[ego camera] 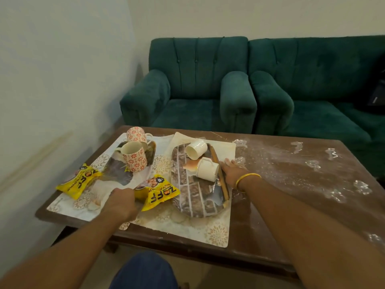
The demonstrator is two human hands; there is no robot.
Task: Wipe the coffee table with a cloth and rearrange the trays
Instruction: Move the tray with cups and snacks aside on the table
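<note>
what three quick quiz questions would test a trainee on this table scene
1. True or false: both white cups on the right tray stand upright.
2. How many yellow packets are on the table?
3. The left hand grips: A) the left tray B) a cup C) a packet.
Key: 1 false, they lie on their sides; 2 two; 3 A.
</note>
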